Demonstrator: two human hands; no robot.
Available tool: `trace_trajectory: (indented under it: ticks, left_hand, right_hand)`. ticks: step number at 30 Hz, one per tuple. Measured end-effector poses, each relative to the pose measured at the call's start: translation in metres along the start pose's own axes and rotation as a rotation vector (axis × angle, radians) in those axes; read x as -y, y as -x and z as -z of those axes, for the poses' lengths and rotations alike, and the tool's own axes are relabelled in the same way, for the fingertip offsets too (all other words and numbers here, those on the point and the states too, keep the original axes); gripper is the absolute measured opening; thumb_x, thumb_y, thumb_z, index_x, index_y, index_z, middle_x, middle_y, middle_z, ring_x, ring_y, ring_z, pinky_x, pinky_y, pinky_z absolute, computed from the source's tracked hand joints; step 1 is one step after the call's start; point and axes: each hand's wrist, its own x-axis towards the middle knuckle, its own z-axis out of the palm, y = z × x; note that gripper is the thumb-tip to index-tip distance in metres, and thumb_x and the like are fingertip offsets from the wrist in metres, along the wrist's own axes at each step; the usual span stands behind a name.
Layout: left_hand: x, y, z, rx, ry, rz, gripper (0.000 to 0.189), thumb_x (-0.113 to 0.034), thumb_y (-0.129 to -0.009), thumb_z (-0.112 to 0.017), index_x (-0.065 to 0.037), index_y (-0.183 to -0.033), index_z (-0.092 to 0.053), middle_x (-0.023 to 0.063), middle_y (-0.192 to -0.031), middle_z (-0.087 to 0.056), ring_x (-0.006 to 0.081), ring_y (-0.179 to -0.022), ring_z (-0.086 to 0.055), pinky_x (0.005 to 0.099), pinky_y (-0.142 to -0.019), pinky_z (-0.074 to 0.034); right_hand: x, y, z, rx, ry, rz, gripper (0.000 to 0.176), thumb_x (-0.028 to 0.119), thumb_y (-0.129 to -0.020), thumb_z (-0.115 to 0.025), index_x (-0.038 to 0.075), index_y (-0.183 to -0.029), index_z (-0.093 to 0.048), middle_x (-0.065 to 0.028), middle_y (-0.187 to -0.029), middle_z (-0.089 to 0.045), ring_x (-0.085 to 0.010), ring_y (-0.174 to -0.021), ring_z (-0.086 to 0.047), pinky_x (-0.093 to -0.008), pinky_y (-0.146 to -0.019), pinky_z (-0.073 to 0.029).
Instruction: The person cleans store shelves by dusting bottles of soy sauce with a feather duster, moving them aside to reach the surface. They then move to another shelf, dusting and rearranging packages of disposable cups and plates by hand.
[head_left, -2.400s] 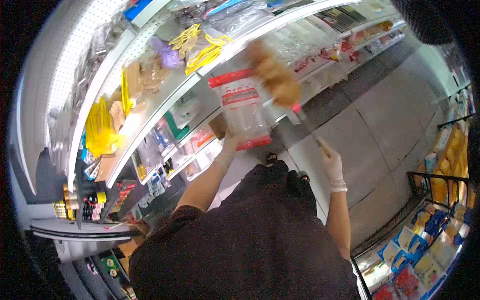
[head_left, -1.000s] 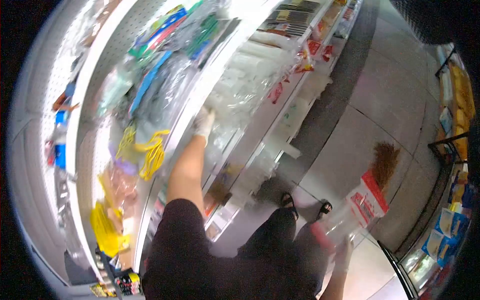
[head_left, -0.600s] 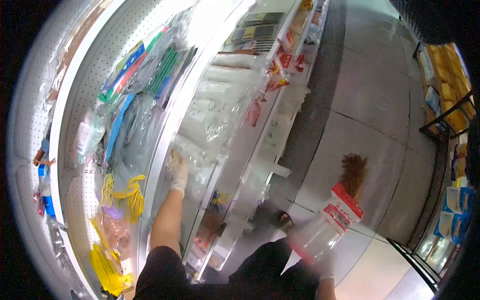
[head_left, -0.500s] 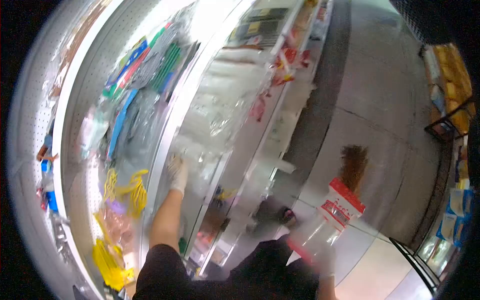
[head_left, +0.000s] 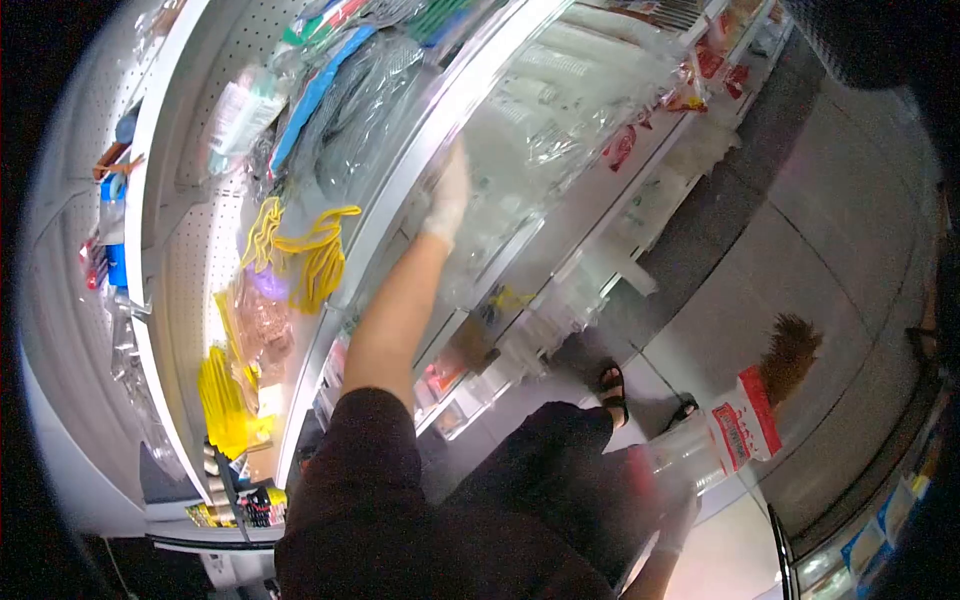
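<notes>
My left hand (head_left: 450, 195), in a thin whitish glove, reaches to the middle shelf beside the clear plastic packages (head_left: 545, 130). Its fingers look stretched out, though motion smears them; no item shows in its grasp. Low on the right, my gloved right hand (head_left: 680, 515) is closed around a clear plastic package (head_left: 685, 455) with a red-and-white barcode label (head_left: 742, 425). Brown bristles (head_left: 790, 360) stick out beyond the label. Part of the package near my leg is blurred red.
White shelf edges (head_left: 400, 205) run diagonally past my left arm. Yellow cords (head_left: 320, 250), a blue-edged bag (head_left: 315, 100) and yellow gloves (head_left: 225, 400) are on the left-hand shelving. A sandalled foot (head_left: 613, 395) stands on the tiled floor. Blue-and-white packs (head_left: 880, 535) sit lower right.
The view has swung, so shelves appear farther up and right. My left hand appears higher and to the right along the shelf; the bristled package stays in my right hand, now farther right.
</notes>
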Motion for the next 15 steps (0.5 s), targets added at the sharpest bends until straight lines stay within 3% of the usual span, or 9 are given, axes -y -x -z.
trace_trajectory:
  ticks: [1, 2, 3, 5, 8, 9, 12, 15]
  left_hand:
    - [-0.071, 0.018, -0.013, 0.015, -0.177, -0.044, 0.055, -0.037, -0.094, -0.048, -0.002, -0.136, -0.043, 0.0187, -0.143, -0.038, 0.0286, -0.133, -0.035, 0.0354, -0.110, -0.025]
    - [-0.049, -0.017, -0.030, 0.210, -0.105, -0.219, 0.064, -0.046, -0.092, -0.047, -0.007, -0.142, -0.036, 0.0152, -0.150, -0.029, 0.0315, -0.138, -0.025, 0.0380, -0.112, -0.021]
    - [-0.077, -0.020, -0.034, 0.369, -0.176, -0.231, 0.070, -0.054, -0.088, -0.049, -0.013, -0.143, -0.035, 0.0139, -0.152, -0.023, 0.0314, -0.139, -0.023, 0.0394, -0.113, -0.019]
    - [-0.049, -0.059, -0.076, 0.349, -0.654, -0.346, 0.075, -0.059, -0.083, -0.054, -0.017, -0.142, -0.037, 0.0121, -0.152, -0.023, 0.0293, -0.139, -0.024, 0.0400, -0.113, -0.023]
    - [-0.043, -0.067, -0.080, 0.372, -0.654, -0.265, 0.079, -0.060, -0.078, -0.059, -0.018, -0.142, -0.038, 0.0108, -0.152, -0.024, 0.0274, -0.139, -0.024, 0.0405, -0.111, -0.027]
    - [-0.038, -0.061, -0.074, 0.332, -0.623, -0.282, 0.077, -0.055, -0.078, -0.062, -0.017, -0.140, -0.039, 0.0129, -0.143, -0.039, 0.0280, -0.135, -0.032, 0.0399, -0.108, -0.032]
    - [-0.024, -0.042, -0.038, 0.499, -0.251, -0.032, 0.072, -0.048, -0.077, -0.066, -0.014, -0.136, -0.043, 0.0136, -0.128, -0.055, 0.0288, -0.127, -0.042, 0.0381, -0.104, -0.035]
    - [-0.008, -0.018, -0.012, 0.414, -0.281, -0.095, 0.066, -0.041, -0.076, -0.067, -0.013, -0.132, -0.046, 0.0134, -0.121, -0.057, 0.0290, -0.124, -0.045, 0.0373, -0.104, -0.035]
  right_hand:
    - [-0.003, -0.006, 0.010, 0.012, -0.010, -0.014, 0.055, 0.033, -0.091, -0.056, -0.002, -0.131, -0.043, -0.0132, -0.119, -0.056, -0.0247, -0.104, -0.057, -0.0363, -0.083, -0.050]
    - [-0.006, -0.007, 0.016, 0.021, -0.020, -0.030, 0.056, 0.035, -0.091, -0.056, -0.002, -0.132, -0.042, -0.0132, -0.121, -0.055, -0.0250, -0.105, -0.057, -0.0372, -0.083, -0.050]
    - [-0.006, -0.004, 0.016, -0.008, -0.017, -0.030, 0.058, 0.037, -0.091, -0.056, -0.001, -0.131, -0.042, -0.0123, -0.121, -0.056, -0.0246, -0.104, -0.057, -0.0376, -0.083, -0.050]
    - [-0.003, -0.001, 0.008, -0.068, -0.009, -0.034, 0.060, 0.041, -0.090, -0.057, 0.000, -0.131, -0.043, -0.0104, -0.121, -0.056, -0.0239, -0.102, -0.057, -0.0383, -0.082, -0.050]
    - [0.003, 0.003, -0.005, -0.111, -0.061, -0.129, 0.054, 0.040, -0.088, -0.059, -0.001, -0.122, -0.049, -0.0118, -0.115, -0.056, -0.0238, -0.102, -0.056, -0.0374, -0.086, -0.047]
    - [0.006, 0.006, -0.016, -0.122, -0.082, -0.120, 0.053, 0.040, -0.088, -0.060, -0.001, -0.121, -0.050, -0.0121, -0.115, -0.057, -0.0236, -0.102, -0.056, -0.0375, -0.086, -0.047]
    - [-0.004, 0.004, -0.015, -0.060, -0.095, -0.143, 0.053, 0.039, -0.088, -0.060, -0.001, -0.121, -0.050, -0.0121, -0.115, -0.056, -0.0235, -0.103, -0.055, -0.0376, -0.086, -0.047]
    - [-0.006, 0.009, -0.026, -0.025, -0.053, -0.109, 0.054, 0.038, -0.088, -0.059, -0.002, -0.122, -0.048, -0.0124, -0.115, -0.055, -0.0238, -0.104, -0.055, -0.0381, -0.087, -0.047]
